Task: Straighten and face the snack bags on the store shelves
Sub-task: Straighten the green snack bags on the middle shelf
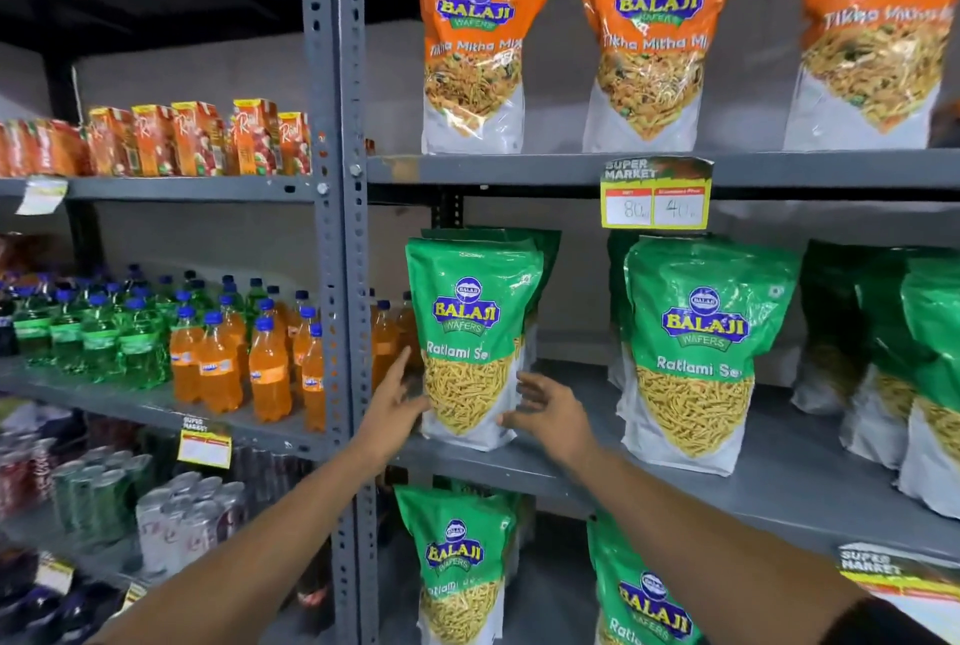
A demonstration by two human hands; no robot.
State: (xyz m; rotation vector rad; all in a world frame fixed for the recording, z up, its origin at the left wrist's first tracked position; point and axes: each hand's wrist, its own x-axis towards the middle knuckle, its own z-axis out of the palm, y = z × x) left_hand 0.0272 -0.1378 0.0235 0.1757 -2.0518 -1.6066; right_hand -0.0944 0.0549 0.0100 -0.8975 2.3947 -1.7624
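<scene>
A green Balaji Ratlami Sev bag stands upright at the left end of the middle shelf, label facing out, with more green bags behind it. My left hand is at its lower left edge, fingers spread and touching or nearly touching the bag. My right hand is at its lower right edge, fingers apart, not closed on it. A second green bag stands to the right, and further green bags sit at the far right, turned and overlapping. Orange Tikha Mitha Mix bags line the shelf above.
A grey perforated upright post splits the bays. The left bay holds juice cartons, orange and green soda bottles and cans. A yellow price tag hangs from the upper shelf edge. More green bags stand on the shelf below.
</scene>
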